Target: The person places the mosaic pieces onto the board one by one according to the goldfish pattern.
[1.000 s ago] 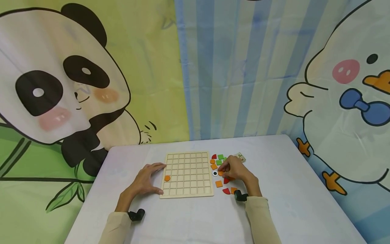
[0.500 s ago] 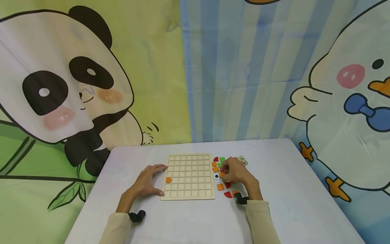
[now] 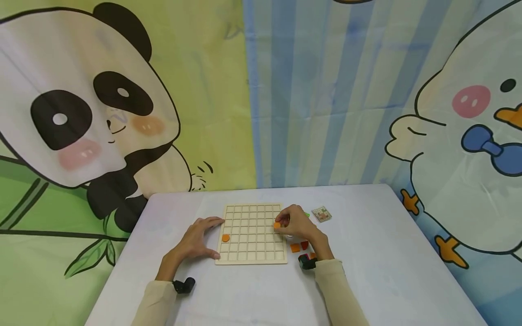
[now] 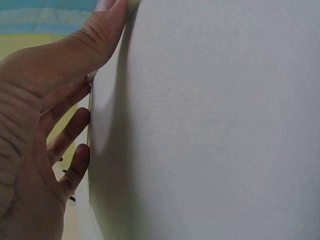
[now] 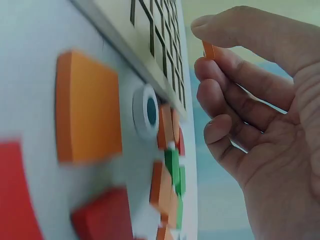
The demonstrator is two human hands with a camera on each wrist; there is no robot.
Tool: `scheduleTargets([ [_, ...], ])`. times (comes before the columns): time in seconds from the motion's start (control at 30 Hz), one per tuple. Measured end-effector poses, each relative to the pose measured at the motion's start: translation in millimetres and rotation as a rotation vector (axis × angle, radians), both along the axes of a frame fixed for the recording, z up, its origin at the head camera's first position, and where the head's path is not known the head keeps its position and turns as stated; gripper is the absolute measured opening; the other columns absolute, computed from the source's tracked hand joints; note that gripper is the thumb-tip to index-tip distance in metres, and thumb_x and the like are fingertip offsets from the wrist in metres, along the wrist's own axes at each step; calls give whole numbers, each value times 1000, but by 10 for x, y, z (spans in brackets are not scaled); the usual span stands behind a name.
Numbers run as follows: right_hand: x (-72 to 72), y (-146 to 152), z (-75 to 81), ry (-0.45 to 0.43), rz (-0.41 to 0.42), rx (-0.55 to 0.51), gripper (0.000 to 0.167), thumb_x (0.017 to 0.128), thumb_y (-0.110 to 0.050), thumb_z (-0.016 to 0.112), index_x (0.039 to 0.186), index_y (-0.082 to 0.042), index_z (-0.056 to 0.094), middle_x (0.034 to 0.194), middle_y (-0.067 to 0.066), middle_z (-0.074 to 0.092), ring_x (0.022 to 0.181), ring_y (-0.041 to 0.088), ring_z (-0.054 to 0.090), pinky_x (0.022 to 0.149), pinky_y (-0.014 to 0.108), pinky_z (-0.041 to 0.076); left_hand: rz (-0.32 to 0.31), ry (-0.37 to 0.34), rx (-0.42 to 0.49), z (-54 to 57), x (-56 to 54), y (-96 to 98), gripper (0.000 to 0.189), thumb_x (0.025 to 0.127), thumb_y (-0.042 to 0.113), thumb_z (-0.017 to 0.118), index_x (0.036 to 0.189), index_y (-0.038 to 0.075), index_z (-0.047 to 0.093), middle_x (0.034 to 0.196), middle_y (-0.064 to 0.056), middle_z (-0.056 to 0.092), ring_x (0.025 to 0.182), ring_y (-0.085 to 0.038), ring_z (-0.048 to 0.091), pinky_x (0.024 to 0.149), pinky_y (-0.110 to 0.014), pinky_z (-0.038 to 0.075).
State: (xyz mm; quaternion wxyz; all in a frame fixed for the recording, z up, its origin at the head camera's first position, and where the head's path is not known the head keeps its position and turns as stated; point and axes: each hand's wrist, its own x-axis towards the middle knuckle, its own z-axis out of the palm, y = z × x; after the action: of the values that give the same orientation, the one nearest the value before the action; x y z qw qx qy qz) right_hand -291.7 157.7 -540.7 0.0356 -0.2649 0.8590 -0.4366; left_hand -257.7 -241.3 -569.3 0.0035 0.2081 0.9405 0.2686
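A pale wooden grid board [image 3: 248,261] lies on the white table. An orange disc [image 3: 225,237] sits in a cell near its left side. My left hand [image 3: 195,240] rests along the left edge of the board, thumb near the front corner and fingers farther back, spread apart. Between thumb and fingertips, my right hand [image 3: 299,224] pinches a small orange piece [image 3: 277,225], over the right edge of the board. In the right wrist view only a thin side of that piece shows; in the head view it looks round.
Right of the board lie loose pieces: an orange square [image 5: 90,107], a white disc with a dark centre [image 5: 146,112], a red piece [image 5: 105,215] and several green and orange ones. A small patterned card [image 3: 322,214] lies behind them. A printed curtain hangs beyond the table.
My right hand has picked up the orange piece from among the loose pieces and moved left with it to the board's right edge. My left hand has stayed at the board.
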Motion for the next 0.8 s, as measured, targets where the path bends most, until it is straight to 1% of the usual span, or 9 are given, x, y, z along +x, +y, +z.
scheduleTargets([
  [0.1,-18,-99,-18,14,23,-18,15,86,-5,90,99,-2,83,90,9,79,75,10,66,72,26,58,-5,-1,-4,-23,-1,1,118,53,49,109,156,19,61,163,-9,59,139,-37,56,110,-65,44],
  [0.2,-47,-200,-44,25,32,-22,15,86,-7,90,100,-4,84,92,8,80,76,10,66,73,25,57,-2,2,-12,-33,-11,-3,119,53,48,109,157,20,60,164,-8,58,141,-37,55,110,-65,44],
  [0.3,-77,-307,-66,31,40,-23,15,87,-7,89,101,-5,84,93,8,80,77,11,66,73,25,57,1,-9,-4,-35,-23,-7,119,52,45,110,158,22,60,165,-7,57,144,-37,54,112,-63,43],
  [0.4,-117,-411,-73,28,50,-31,15,88,-6,88,102,-3,84,95,10,81,78,10,66,74,24,57,-3,-4,-14,-20,-42,-16,119,53,47,109,158,23,59,165,-6,57,144,-36,54,112,-63,43],
  [0.5,-144,-489,-79,22,69,-36,16,89,-5,86,104,-2,84,99,13,82,79,8,67,75,23,57,3,-15,-15,-15,-46,-17,119,53,47,109,158,24,59,165,-5,57,144,-35,54,114,-64,42],
  [0.63,-168,-588,-135,30,82,-25,16,90,-6,86,106,-4,84,100,11,82,80,5,67,76,23,57,2,-10,-6,-19,-32,-21,119,53,48,109,157,22,60,164,-6,58,142,-35,55,113,-65,43],
  [0.7,-182,-639,-181,39,86,-19,16,90,-7,87,105,-6,85,98,8,82,80,5,66,75,23,57,-2,-2,-2,-23,-21,-24,118,53,50,109,157,21,60,164,-6,58,141,-36,55,112,-66,43],
  [0.8,-197,-706,-209,52,96,-12,15,90,-7,86,105,-6,85,97,7,82,79,5,66,74,23,57,-9,8,5,-26,-14,-22,118,53,50,109,157,20,60,164,-7,58,139,-36,56,111,-66,43],
])
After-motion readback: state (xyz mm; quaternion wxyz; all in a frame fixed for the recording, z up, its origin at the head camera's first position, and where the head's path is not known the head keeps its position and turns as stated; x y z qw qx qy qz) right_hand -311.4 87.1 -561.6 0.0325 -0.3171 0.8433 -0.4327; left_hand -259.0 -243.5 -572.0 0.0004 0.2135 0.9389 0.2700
